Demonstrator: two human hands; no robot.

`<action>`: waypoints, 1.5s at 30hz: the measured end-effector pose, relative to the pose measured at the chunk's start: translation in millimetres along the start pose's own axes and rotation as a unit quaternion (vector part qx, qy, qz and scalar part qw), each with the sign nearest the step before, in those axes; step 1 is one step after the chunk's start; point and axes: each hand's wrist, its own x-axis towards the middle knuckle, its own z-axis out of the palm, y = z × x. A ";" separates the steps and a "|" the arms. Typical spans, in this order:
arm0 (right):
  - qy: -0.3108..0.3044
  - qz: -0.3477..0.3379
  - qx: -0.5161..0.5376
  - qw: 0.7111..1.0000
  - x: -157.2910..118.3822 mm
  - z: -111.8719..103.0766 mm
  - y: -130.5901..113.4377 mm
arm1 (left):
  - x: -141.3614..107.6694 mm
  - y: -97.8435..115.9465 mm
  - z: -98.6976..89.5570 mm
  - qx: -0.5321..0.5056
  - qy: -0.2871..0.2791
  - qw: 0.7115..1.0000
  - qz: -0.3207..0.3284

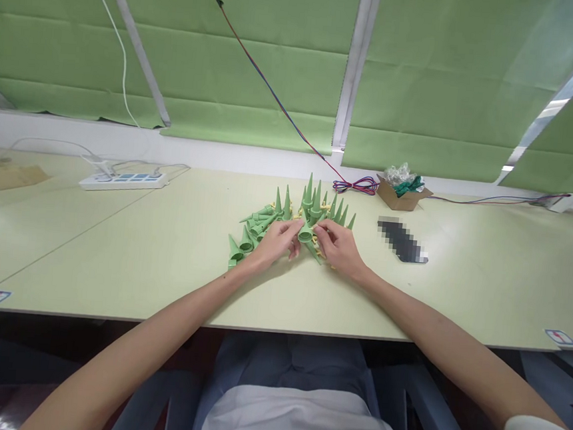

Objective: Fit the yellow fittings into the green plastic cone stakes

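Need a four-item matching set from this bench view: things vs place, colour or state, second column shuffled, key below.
1. Power strip
2. Cardboard box
3. Wire bundle
4. Held cone

A. Red and blue, coiled
B. Between left hand and right hand
C. White, left of the cones
D. Open, clear plastic inside

Pairs: 1-C; 2-D; 3-A; 4-B

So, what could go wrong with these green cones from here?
The green cone between the left hand and the right hand seems held only by fingertips, so it might slip. The upright cones stand crowded just beyond the fingers, and a knuckle could tip one. The cones lying by the left wrist point different ways; a sideways brush of that arm might scatter them.
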 end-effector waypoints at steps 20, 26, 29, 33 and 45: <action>0.028 0.008 -0.045 0.999 2.0 1.3 4.2 | 2.2 -13.7 -1.0 0.209 0.071 0.962 0.160; 0.055 0.012 -0.029 0.998 2.2 1.1 1.3 | -0.8 -6.6 2.0 0.192 0.113 0.965 0.139; 0.055 0.017 -0.018 0.998 1.9 0.7 0.1 | -0.4 -5.6 1.2 0.185 0.081 0.975 0.090; 0.034 0.014 -0.014 0.999 1.3 0.6 -0.5 | 1.0 -7.1 -0.4 0.135 0.035 0.990 0.031; 0.021 0.014 -0.029 0.999 1.3 -1.3 4.1 | -0.1 -7.9 -5.1 0.142 -0.030 0.988 0.053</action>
